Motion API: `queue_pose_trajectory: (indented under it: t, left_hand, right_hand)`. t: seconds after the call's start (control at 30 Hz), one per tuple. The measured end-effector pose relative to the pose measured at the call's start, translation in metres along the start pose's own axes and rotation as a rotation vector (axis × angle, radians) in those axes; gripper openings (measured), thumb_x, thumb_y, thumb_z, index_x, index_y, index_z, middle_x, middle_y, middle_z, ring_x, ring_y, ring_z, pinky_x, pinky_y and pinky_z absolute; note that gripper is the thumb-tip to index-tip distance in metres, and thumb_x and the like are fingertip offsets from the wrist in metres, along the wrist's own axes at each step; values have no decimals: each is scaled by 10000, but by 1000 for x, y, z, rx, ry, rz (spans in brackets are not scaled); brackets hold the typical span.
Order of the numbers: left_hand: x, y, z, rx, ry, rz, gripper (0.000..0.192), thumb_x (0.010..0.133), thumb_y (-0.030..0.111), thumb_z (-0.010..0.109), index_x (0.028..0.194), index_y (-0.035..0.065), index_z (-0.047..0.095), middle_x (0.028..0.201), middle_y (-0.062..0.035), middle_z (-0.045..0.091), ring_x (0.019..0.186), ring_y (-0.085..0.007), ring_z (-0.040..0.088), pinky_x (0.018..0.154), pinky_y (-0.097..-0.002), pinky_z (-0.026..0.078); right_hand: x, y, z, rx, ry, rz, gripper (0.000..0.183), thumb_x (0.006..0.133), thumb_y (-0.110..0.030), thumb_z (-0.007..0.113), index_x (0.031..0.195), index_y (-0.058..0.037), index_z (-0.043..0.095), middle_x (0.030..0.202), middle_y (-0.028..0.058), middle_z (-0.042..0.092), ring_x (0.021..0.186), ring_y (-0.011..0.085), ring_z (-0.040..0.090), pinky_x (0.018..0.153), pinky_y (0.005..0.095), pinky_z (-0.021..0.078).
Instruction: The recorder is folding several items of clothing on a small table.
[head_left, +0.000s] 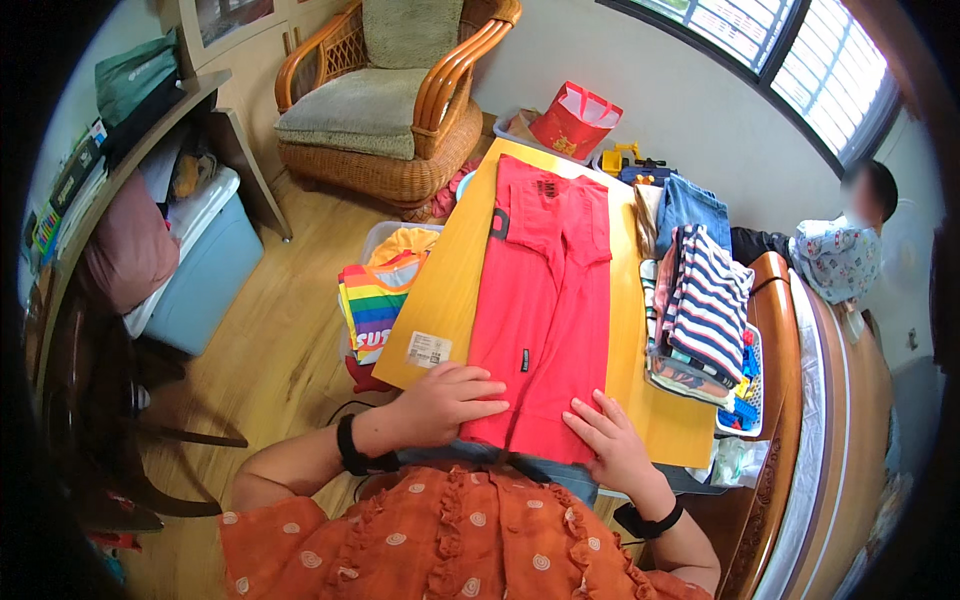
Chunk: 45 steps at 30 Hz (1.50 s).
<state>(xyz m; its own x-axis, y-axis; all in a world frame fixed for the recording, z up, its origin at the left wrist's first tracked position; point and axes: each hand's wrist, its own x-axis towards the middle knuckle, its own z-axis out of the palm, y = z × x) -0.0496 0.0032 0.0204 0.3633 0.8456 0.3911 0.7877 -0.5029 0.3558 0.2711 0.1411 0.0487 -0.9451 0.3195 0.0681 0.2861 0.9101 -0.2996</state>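
Observation:
A red T-shirt (547, 300) lies lengthwise on the yellow wooden tabletop (431, 307), its sides folded inward and its hem towards me. Dark print shows near its collar, and a small black tag sits on the lower part. My left hand (454, 401) rests flat on the shirt's lower left edge, fingers pointing right. On the lower right corner lies my right hand (611, 439), fingers spread. Neither hand grips the fabric. The hem hangs slightly over the table's near edge.
Folded clothes (705, 300) are stacked at the table's right edge, with folded jeans (690, 214) behind. A plastic bin (382, 240) holding a rainbow-striped shirt (382, 300) stands left. A rattan armchair (382, 112) and a red paper bag (577, 120) are beyond. Another person (840, 232) is at the right.

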Motion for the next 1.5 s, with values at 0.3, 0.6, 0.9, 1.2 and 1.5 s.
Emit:
queue_pose_trajectory:
  t: [0.3,0.6,0.9,1.2,1.5]
  left_hand:
    - [31,19,-87,-680,-438,-214,298,911,136,699,1205,86,699,1005,-105,711,933,-257,677,807,-368,521]
    - [171,-127,-59,-1104,396,-459,398,1021,332,636,1200,-19,693,1004,-13,713,882,-120,654,773,-314,527]
    - [161,-192,-5,-1183,227,-966,229,1004,270,670,1074,52,691,957,-3,732,731,-76,679,618,-202,517]
    - [155,-212,11,-172,446,-763,533,855,401,801,1108,-54,685,1107,-173,699,1026,-314,674,894,-403,544]
    - [163,-187,0,-160,81,-735,586,753,384,835,1121,-46,682,1097,-198,697,1028,-390,667,939,-439,528]
  right_hand:
    - [15,-9,-87,663,-103,52,399,813,-206,878,1144,-67,703,1000,96,732,860,235,717,759,329,558]
    - [174,121,-78,1256,639,413,407,925,-248,769,1205,8,622,996,44,700,813,106,662,656,257,538]
    - [187,186,-10,1220,517,702,380,875,-137,768,1198,-10,612,893,8,625,700,99,595,546,237,456]
    - [191,200,9,493,754,623,541,800,-267,802,1245,-8,637,957,165,722,875,307,704,808,380,565]
    - [184,179,-20,431,368,718,555,778,-365,826,1122,45,681,959,199,732,858,307,711,804,388,552]
